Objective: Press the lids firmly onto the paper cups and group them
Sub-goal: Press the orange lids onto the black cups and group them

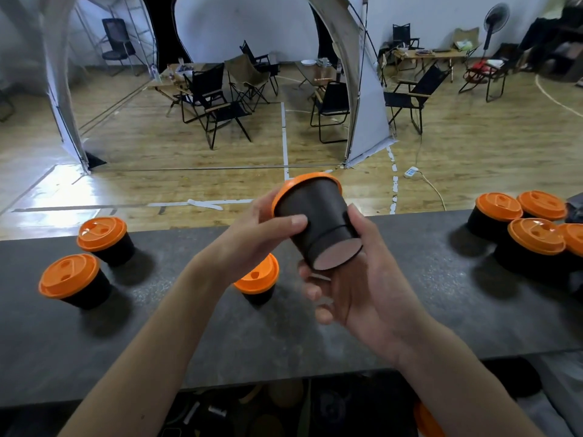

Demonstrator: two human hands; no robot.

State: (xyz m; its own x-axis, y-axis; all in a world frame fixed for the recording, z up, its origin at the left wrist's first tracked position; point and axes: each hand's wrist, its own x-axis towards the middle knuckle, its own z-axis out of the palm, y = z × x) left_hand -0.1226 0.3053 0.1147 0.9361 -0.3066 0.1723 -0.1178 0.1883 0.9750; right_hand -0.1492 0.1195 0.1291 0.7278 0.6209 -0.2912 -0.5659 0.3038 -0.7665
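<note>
1. Two hands hold one black paper cup [315,216] in the air above the dark counter [189,326], tilted so its base faces the camera and its orange lid [310,176] points away
2. The left hand [255,228] grips the cup's upper part just below the lid, its thumb lying across the side
3. The right hand [362,279] cradles the bottom end, thumb on the cup's wall and fingers curled under the base
4. On the left of the counter two lidded cups [102,239] stand upright near each other
5. One more lidded cup [257,279] stands in the middle, partly hidden behind the left wrist
6. At the far right four lidded cups [536,238] stand upright, packed close together
7. Beyond the counter, folding chairs [220,102] stand on a wooden floor [157,146]
</note>
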